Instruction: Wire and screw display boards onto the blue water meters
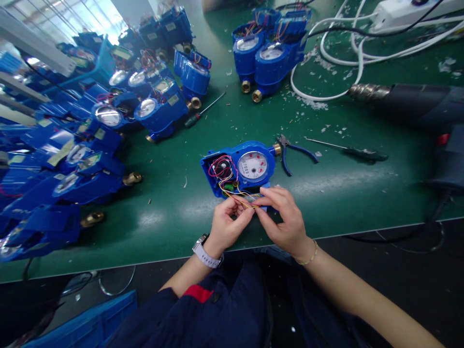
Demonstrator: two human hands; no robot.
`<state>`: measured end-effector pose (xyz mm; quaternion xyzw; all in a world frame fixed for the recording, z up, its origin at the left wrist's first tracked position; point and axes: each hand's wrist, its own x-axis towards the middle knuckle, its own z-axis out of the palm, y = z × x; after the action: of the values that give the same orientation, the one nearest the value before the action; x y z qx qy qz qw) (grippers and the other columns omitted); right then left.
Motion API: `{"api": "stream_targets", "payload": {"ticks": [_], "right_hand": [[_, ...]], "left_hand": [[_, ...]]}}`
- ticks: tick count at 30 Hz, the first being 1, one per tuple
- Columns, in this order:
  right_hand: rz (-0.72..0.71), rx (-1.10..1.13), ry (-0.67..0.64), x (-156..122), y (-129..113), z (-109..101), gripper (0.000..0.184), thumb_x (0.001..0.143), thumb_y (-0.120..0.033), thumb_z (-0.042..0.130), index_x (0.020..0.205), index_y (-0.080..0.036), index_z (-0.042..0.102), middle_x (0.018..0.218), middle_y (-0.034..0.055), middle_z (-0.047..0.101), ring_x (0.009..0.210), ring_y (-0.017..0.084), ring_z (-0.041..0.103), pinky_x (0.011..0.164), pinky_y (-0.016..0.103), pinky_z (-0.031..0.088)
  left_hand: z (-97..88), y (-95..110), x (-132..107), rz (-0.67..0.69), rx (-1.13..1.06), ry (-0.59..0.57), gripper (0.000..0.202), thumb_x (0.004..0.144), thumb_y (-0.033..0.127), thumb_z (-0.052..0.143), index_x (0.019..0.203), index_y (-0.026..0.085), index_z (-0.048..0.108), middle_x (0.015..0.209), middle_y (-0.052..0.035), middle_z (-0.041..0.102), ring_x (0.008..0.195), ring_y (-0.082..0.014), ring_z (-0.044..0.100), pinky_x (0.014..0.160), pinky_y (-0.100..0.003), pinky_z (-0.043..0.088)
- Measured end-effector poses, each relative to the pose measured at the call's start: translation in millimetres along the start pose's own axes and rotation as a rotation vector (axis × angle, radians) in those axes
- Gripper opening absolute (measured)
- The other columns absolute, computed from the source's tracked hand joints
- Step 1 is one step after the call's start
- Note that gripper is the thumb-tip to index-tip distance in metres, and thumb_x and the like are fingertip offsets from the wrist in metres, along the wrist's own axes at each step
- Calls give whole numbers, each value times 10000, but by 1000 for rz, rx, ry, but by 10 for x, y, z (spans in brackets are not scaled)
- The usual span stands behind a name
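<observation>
A blue water meter (254, 166) lies on the green table with its dial facing up and its side housing uncovered. Red, yellow and white wires (237, 192) run out of that housing toward me. My left hand (231, 220) pinches the wires between thumb and fingers. Close against it, my right hand (283, 216) also grips the wires, fingertips almost meeting those of the left. A blue part lies partly hidden behind the right fingers. Beyond the meter's brass fitting rest blue-handled cutting pliers (291, 153).
Many blue meters (90, 159) crowd the left side, and several more (268, 53) stand at the back. One screwdriver (348, 150) lies right of the pliers, another (203, 111) farther back. A heat gun (406, 101), white cable (326, 98) and power strip (409, 14) occupy the right.
</observation>
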<state>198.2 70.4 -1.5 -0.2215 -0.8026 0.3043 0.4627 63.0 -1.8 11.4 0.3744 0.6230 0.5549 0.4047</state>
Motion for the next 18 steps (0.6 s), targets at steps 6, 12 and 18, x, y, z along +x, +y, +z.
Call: {"api": "stream_targets", "payload": {"ticks": [6,12,18], "right_hand": [[15,9,18,-11,13,-5,510,882,-84,614,1351,-240,488,909,14,722,988,231,622,970,474,456],[26,9,15,-28,25,15,510,879,-85,624,1347,-237,490,913,12,720,984,230,621,985,477,447],[23,5,9,-21,18,7,508,882,-90,620,1350,-241,490,916,13,721,989,234,626,987,479,445]], "left_hand": [[-25,-20,-3,7,-9,-12,196,791,325,696,786,141,632,632,15,579,523,-72,469,514,-191,397],[-69,-84,-17,31,-60,-29,222,833,368,676,809,151,632,649,18,579,534,-78,485,505,-191,415],[-41,-78,-10,41,-27,-3,278,818,421,705,827,150,645,653,14,599,522,-74,490,492,-188,415]]}}
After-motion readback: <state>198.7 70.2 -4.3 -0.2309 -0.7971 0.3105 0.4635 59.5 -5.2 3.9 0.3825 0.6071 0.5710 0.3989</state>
